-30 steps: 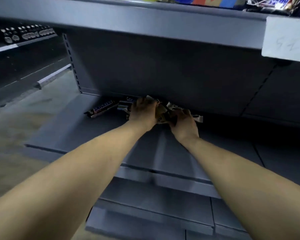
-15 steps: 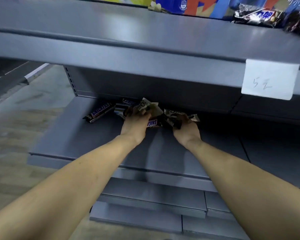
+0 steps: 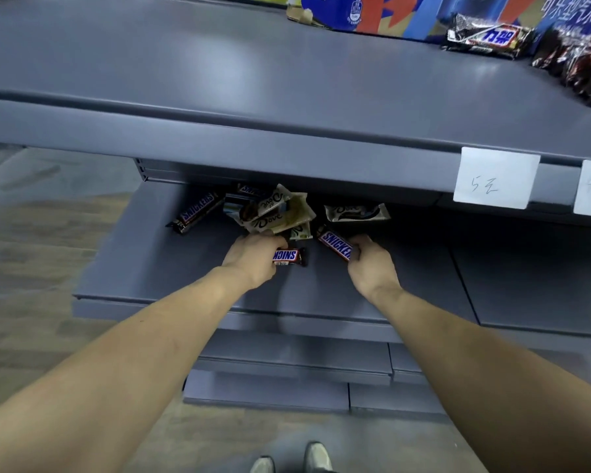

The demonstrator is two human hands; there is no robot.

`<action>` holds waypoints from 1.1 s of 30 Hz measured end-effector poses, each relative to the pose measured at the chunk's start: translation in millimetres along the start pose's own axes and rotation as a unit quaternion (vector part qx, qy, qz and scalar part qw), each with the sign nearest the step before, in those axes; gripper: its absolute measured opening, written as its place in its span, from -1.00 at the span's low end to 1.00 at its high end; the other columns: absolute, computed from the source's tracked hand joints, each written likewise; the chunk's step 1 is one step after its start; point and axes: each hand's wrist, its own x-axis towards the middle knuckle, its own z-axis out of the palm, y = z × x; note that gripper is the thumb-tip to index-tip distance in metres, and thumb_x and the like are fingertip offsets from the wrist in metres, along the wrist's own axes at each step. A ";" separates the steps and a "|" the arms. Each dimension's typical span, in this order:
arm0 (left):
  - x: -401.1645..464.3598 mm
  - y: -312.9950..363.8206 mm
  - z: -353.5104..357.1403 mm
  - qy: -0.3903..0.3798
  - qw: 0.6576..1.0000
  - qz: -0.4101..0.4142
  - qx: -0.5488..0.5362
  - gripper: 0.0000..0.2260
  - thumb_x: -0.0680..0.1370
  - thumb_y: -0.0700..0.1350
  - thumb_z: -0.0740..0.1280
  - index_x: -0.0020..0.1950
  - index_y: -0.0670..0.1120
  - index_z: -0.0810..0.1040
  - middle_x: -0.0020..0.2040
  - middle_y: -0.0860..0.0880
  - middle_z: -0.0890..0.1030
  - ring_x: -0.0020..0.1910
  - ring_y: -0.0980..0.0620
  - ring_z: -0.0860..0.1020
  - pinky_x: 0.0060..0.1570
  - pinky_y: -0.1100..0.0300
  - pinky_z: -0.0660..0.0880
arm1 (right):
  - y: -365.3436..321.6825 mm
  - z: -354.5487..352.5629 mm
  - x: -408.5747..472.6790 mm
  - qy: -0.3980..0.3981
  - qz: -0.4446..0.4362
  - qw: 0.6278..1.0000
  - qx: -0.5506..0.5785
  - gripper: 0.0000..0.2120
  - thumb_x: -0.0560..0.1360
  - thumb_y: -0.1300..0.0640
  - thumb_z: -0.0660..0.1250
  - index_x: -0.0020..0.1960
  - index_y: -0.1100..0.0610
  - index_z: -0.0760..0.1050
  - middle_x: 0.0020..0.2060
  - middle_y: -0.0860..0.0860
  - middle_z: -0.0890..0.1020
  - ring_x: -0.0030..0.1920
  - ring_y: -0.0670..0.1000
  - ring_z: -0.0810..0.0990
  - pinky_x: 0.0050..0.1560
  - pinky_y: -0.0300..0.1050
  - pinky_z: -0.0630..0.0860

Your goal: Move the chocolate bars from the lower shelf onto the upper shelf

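Nearest, at the bottom of the frame, the person's shoes [image 3: 292, 460] stand on the wooden floor, and two bare forearms reach up the middle of the picture onto the lower shelf [image 3: 144, 261]. The left hand [image 3: 253, 257] has its fingers curled round a Snickers bar [image 3: 289, 257], with what looks like the lower edge of the Dove wrappers [image 3: 277, 213] also caught above its knuckles, though I cannot tell that for sure. The right hand [image 3: 372, 264] pinches the end of a second Snickers bar [image 3: 335, 245], which angles up and left.

This looks like the gathering step: both hands are loaded and the lift has not begun. Next, I'd judge, the hands need to draw back clear of the upper shelf's front lip before rising, or the bars will knock it.

Behind the hands, in the centre of the frame, more bars lie loose: pale, crinkled Dove packets, another Dove packet [image 3: 355, 212] to the right, and a dark Snickers [image 3: 195, 213] to the left. Farthest, the upper shelf [image 3: 219, 80] is bare across the middle, with bars already piled at upper right [image 3: 488, 37].
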 end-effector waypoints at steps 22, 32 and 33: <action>-14.6 -5.7 7.7 0.046 0.996 0.033 -0.071 -0.70 0.48 -0.14 0.41 0.21 0.03 0.57 0.14 0.03 0.51 0.09 -0.03 0.51 0.06 0.13 0.44 | 7.2 -0.2 -45.9 0.066 -0.082 0.966 -0.234 -0.69 0.51 0.00 0.38 0.23 0.01 0.49 0.08 0.02 0.55 0.09 0.09 0.50 0.10 -0.03 0.41; -17.0 56.3 -4.6 0.075 0.993 0.048 -0.080 -0.64 0.44 -0.22 0.43 0.18 -0.01 0.45 0.05 -0.02 0.51 0.02 -0.05 0.49 -0.06 0.10 0.47 | 39.4 -59.8 -66.7 0.121 -0.075 0.964 -0.223 -0.72 0.50 0.03 0.37 0.18 0.03 0.49 -0.03 0.00 0.61 -0.01 0.07 0.54 -0.01 -0.05 0.43; -18.0 63.2 -4.7 0.078 0.993 0.055 -0.070 -0.66 0.45 -0.22 0.42 0.18 -0.04 0.46 0.08 -0.02 0.50 0.06 -0.05 0.48 -0.03 0.10 0.47 | 43.7 -65.1 -69.6 0.122 -0.075 0.965 -0.222 -0.73 0.49 0.02 0.38 0.17 0.02 0.49 -0.04 0.00 0.61 -0.02 0.07 0.55 -0.03 -0.05 0.43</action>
